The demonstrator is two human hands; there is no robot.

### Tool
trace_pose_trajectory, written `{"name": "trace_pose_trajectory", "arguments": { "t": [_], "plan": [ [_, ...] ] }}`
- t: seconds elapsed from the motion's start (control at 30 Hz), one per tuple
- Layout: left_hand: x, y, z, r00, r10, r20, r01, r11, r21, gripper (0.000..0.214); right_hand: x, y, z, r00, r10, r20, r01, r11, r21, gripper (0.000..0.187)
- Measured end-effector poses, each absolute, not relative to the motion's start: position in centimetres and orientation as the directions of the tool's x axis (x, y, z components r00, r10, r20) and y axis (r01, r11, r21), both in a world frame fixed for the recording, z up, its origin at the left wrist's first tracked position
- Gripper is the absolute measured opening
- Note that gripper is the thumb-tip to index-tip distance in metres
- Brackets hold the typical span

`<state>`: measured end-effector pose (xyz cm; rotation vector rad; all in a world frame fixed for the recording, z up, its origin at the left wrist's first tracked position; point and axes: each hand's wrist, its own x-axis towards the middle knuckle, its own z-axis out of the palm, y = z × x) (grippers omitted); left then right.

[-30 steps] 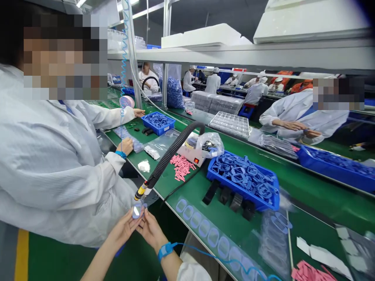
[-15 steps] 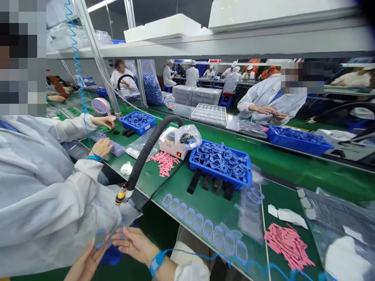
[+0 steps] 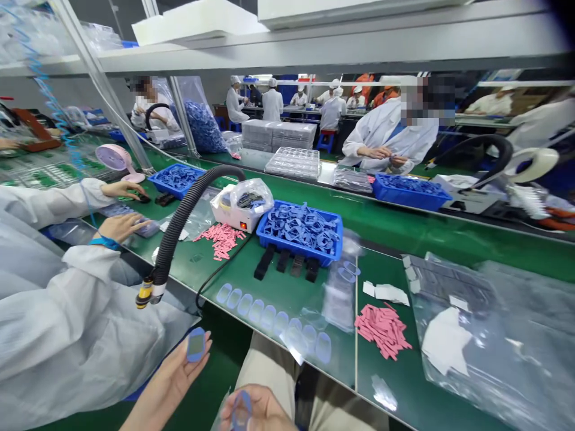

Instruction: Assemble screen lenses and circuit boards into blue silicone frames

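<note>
On the fingers of my left hand (image 3: 179, 365), low and left of centre, rests a small blue-rimmed piece (image 3: 196, 345) with rounded corners and a greyish-green middle. My right hand (image 3: 265, 410), at the bottom edge, has its fingers curled around a blue oval ring-like piece (image 3: 241, 402). Some clear film seems to show beside that hand, but it is blurred. Ahead of both hands, a row of several translucent blue-rimmed oval pieces (image 3: 256, 311) lies along the bench's front edge.
A blue tray of blue parts (image 3: 336, 258) stands behind dark strips (image 3: 284, 261). Pink strips (image 3: 384, 330) lie to the right, near plastic bags (image 3: 516, 335). A black flexible hose (image 3: 168, 245) arches over the bench at left. A co-worker's sleeve (image 3: 85, 311) is close to my left hand.
The view has swung to the right. My right hand has drawn away from my left, down and right, and now grips an oval ring-like piece. The left still holds its blue-rimmed piece.
</note>
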<state>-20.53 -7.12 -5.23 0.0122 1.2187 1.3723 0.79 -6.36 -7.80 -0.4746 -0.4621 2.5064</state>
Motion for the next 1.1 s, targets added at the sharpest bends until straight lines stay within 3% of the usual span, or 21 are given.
{"name": "trace_pose_trajectory", "arguments": {
  "t": [0.17, 0.4, 0.53, 0.7, 0.8, 0.97, 1.1],
  "plan": [
    [-11.2, -5.3, -0.3, -0.009, 0.814, -0.581, -0.726, 0.394, 0.564, 0.021, 7.1, -4.2, -3.1, -0.600, 0.781, -0.174, -0.663, -0.607, -0.437, 0.047],
    [-2.7, -4.7, 6.3, 0.294, 0.854, -0.429, -0.781, 0.473, 0.408, 0.014, 12.0, -3.9, 0.4, -0.449, 0.892, -0.049, -0.818, -0.432, -0.380, 0.035],
    [-0.9, -5.2, 7.9, 0.343, 0.846, -0.407, -0.750, 0.508, 0.424, 0.016, 13.0, -4.0, 1.5, -0.432, 0.900, -0.049, -0.815, -0.413, -0.407, 0.036],
    [-0.5, -5.3, 7.6, 0.370, 0.821, -0.434, -0.670, 0.560, 0.487, 0.033, 13.9, -3.9, 2.0, -0.430, 0.902, -0.045, -0.791, -0.400, -0.463, 0.037],
    [-0.3, -5.5, 7.5, 0.340, 0.834, -0.435, -0.682, 0.537, 0.496, 0.034, 14.2, -3.8, 2.3, -0.408, 0.912, -0.047, -0.754, -0.365, -0.547, 0.042],
    [0.0, -5.6, 7.1, 0.309, 0.859, -0.409, -0.788, 0.471, 0.395, 0.022, 15.5, -4.0, 2.4, -0.187, 0.973, -0.133, -0.639, -0.223, -0.736, 0.053],
    [0.2, -5.5, 6.5, 0.308, 0.847, -0.434, -0.839, 0.457, 0.296, 0.019, 16.5, -4.2, 2.4, -0.073, 0.991, -0.116, -0.583, -0.137, -0.801, 0.043]
  ]
}}
